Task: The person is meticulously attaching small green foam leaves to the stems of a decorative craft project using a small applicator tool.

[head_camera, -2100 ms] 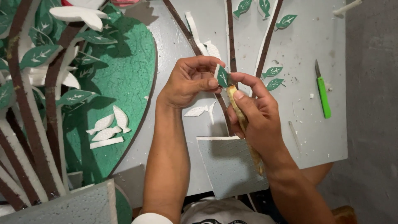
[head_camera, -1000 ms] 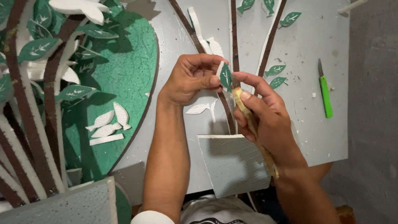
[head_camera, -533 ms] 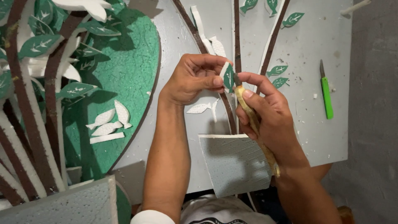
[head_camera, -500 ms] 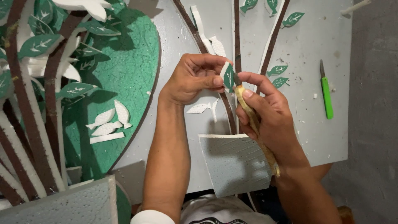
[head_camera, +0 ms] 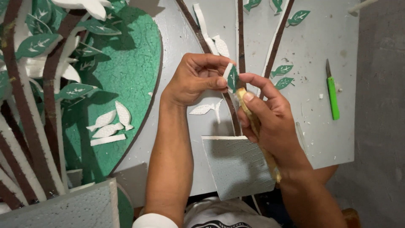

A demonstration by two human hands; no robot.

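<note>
Thumb and fingers (head_camera: pixel 216 82) of the left hand (head_camera: pixel 192 80) pinch a small green foam leaf (head_camera: pixel 231 79), held on edge above the grey worktop (head_camera: pixel 320 126). The right hand (head_camera: pixel 268 118) is closed around a knife with a yellowish handle (head_camera: pixel 257 126), its forefinger laid along the top and the tip set against the leaf's right edge; the blade itself is mostly hidden. Directly below the hands lie a white leaf cut-out (head_camera: pixel 204 109) and a grey foam slab (head_camera: pixel 236 165). Brown foam branches (head_camera: pixel 276 40) with more green leaves run across the worktop behind, and a green-handled craft knife (head_camera: pixel 332 96) lies well apart to the right. To the left spreads a large green foam oval (head_camera: pixel 130 80) bearing white leaf blanks (head_camera: pixel 110 124).
</note>
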